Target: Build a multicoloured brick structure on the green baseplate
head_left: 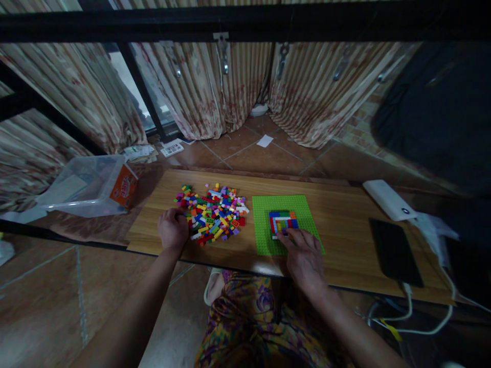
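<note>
Plastic brick pile (213, 213): left hand (173, 228) fisted beside; right hand (303, 254) fingers spread on studded baseplate (286, 223).

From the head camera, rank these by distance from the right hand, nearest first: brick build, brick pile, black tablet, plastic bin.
From the right hand:
1. Brick build, on the green plate at its fingertips.
2. Brick pile and black tablet, either side, too close to call.
3. Plastic bin, far left.

Our arms are bare to the elbows, with no sleeves, rings or watch. Over our lap lies a patterned cloth garment (261, 322) in purple, yellow and green swirls.
</note>
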{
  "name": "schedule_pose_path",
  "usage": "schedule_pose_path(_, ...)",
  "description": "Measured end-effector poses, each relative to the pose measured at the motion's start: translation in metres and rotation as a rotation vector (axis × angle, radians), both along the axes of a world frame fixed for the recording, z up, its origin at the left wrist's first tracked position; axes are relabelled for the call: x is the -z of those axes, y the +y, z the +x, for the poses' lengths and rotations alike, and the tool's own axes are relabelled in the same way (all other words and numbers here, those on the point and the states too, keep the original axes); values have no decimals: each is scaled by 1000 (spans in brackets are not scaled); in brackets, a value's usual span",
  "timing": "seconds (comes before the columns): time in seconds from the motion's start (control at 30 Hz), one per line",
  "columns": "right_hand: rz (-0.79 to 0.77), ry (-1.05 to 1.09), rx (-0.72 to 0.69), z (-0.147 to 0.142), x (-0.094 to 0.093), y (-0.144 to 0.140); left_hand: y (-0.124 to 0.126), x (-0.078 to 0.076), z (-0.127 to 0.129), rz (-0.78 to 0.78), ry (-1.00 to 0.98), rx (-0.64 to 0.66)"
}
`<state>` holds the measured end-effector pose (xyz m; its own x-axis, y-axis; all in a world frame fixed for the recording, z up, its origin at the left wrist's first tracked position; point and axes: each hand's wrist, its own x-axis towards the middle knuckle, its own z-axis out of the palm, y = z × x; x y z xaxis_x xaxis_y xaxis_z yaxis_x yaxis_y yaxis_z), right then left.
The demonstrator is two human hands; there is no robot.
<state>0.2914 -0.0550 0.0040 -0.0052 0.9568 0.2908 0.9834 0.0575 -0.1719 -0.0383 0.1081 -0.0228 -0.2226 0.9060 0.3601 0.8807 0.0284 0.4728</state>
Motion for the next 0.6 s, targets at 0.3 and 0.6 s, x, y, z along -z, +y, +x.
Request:
schedule_pose_path(0.3,103,74,50,5,7,-7,0,-1,0,12,-22,16)
schedule_pose_path(0.6,158,165,44,19,19,-2,-1,-3,1,-3,-18,5)
